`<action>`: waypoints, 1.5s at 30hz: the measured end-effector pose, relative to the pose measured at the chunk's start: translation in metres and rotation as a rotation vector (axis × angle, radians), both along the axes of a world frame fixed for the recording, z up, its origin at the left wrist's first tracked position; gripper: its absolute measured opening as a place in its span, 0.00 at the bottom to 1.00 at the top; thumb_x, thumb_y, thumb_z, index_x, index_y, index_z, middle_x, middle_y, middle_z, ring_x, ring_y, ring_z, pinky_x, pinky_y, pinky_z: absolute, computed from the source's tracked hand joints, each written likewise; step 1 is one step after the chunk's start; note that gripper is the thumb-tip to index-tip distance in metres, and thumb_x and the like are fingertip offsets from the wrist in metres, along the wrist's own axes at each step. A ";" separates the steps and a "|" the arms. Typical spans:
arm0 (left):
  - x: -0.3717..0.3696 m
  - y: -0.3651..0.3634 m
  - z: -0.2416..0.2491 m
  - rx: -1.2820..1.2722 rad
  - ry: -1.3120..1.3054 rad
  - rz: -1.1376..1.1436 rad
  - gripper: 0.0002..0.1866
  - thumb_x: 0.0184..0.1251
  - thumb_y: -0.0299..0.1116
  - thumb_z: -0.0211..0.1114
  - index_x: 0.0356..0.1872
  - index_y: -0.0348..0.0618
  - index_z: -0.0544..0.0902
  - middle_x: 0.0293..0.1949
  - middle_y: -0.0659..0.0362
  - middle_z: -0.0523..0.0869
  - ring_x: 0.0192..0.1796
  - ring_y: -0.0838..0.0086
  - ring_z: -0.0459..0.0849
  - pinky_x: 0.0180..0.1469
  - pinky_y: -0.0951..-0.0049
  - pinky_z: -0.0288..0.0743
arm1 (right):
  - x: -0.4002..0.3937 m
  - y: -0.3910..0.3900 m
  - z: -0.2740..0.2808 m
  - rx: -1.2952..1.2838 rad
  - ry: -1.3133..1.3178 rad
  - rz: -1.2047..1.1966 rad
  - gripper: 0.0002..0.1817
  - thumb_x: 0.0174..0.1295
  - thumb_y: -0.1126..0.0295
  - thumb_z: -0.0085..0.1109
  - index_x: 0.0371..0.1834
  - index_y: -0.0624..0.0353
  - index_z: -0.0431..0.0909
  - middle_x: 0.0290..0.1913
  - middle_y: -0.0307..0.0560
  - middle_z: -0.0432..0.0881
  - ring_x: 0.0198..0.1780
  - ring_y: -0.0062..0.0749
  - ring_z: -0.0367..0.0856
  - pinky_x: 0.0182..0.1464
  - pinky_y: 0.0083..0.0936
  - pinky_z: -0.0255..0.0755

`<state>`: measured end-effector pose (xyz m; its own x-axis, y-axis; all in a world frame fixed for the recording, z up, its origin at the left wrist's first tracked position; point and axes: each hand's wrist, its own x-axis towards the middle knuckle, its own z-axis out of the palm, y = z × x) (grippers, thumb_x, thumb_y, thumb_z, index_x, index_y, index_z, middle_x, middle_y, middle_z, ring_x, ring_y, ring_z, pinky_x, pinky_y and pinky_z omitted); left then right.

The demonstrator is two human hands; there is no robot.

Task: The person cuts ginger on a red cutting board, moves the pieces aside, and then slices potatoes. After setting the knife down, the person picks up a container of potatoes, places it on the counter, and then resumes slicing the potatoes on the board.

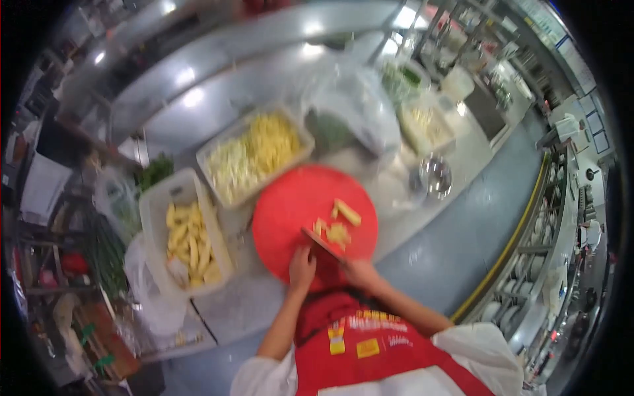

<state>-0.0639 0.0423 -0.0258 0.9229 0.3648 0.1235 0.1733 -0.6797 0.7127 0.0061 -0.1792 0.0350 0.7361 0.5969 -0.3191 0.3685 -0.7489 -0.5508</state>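
A red round cutting board (284, 204) lies before me on the counter. My right hand (362, 273) is closed round the handle of a kitchen knife (322, 244), whose blade slants up and left over the board. Beside the blade, on the near side, my left hand (302, 265) rests at the board with nothing visible in it; its fingers are small and blurred but look slightly apart. Just beyond the blade lie cut pale-yellow pieces (338, 234). Farther back on the board is a longer yellow piece (347, 212).
Left of the board stands a plastic bin (153, 228) of peeled yellow pieces. Behind it, another bin (206, 175) holds pale-green slices and yellow chunks. A clear plastic bag (360, 99), a metal bowl (436, 175) and a tub (448, 132) stand on the right. Green stalks (105, 254) lie far left.
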 end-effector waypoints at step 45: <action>0.003 0.043 0.005 0.188 0.006 -0.328 0.17 0.62 0.20 0.66 0.53 0.38 0.88 0.53 0.50 0.90 0.55 0.53 0.89 0.60 0.54 0.86 | -0.001 0.029 0.032 -0.081 0.039 -0.008 0.16 0.79 0.61 0.57 0.63 0.56 0.81 0.33 0.65 0.88 0.38 0.65 0.91 0.42 0.61 0.82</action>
